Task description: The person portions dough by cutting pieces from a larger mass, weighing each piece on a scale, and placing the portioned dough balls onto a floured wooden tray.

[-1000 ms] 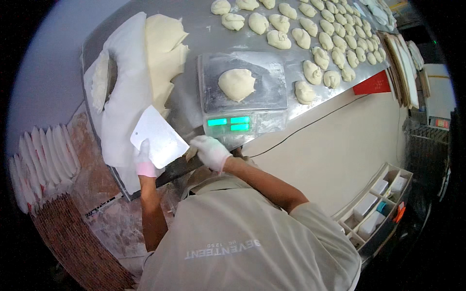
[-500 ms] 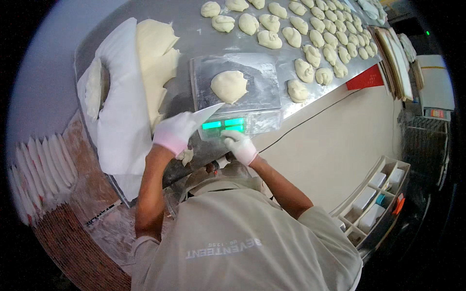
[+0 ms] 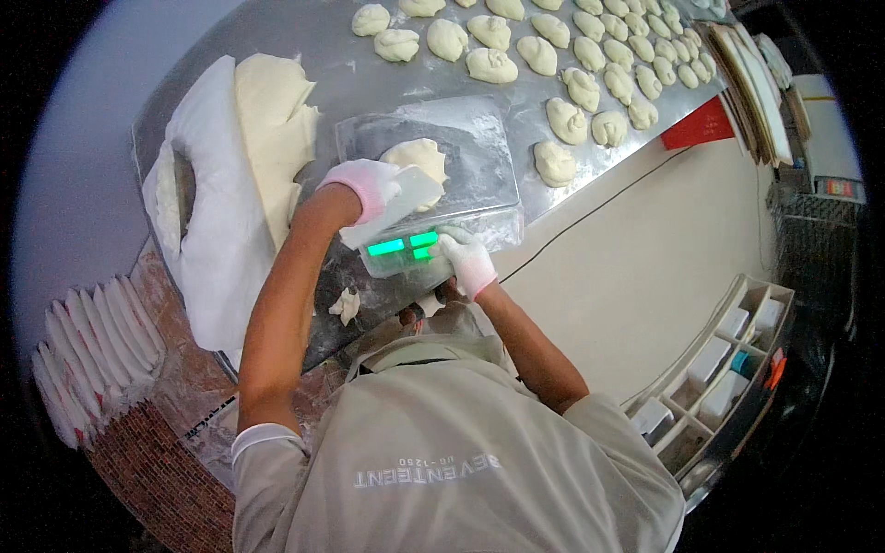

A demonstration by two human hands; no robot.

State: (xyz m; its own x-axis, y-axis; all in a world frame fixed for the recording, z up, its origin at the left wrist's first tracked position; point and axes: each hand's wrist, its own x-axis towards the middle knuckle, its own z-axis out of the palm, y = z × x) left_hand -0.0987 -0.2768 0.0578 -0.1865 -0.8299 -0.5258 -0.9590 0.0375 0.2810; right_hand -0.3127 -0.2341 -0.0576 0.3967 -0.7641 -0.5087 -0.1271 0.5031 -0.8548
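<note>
My left hand (image 3: 364,189), in a white glove with pink cuff, is closed on a white flat scraper (image 3: 401,207) against the dough lump (image 3: 415,152) on the digital scale (image 3: 475,138). My right hand (image 3: 461,258), also gloved, has curled fingers at the scale's front, beside the green displays; what they hold, if anything, is unclear. Left of the scale, a large slab of dough (image 3: 272,106) lies partly under a white cloth (image 3: 221,276). A small dough scrap (image 3: 344,304) is near the table's front edge.
Rows of dough pieces (image 3: 489,64) cover the upper right of the metal table (image 3: 341,83). Stacked boards (image 3: 747,92) stand right, near a red object (image 3: 696,124). White sacks (image 3: 97,350) lie lower left; a compartment organiser (image 3: 710,387) sits lower right. A cable crosses behind.
My left hand has moved up and right with the scraper, onto the dough on the scale. My right hand has shifted right to the scale's front.
</note>
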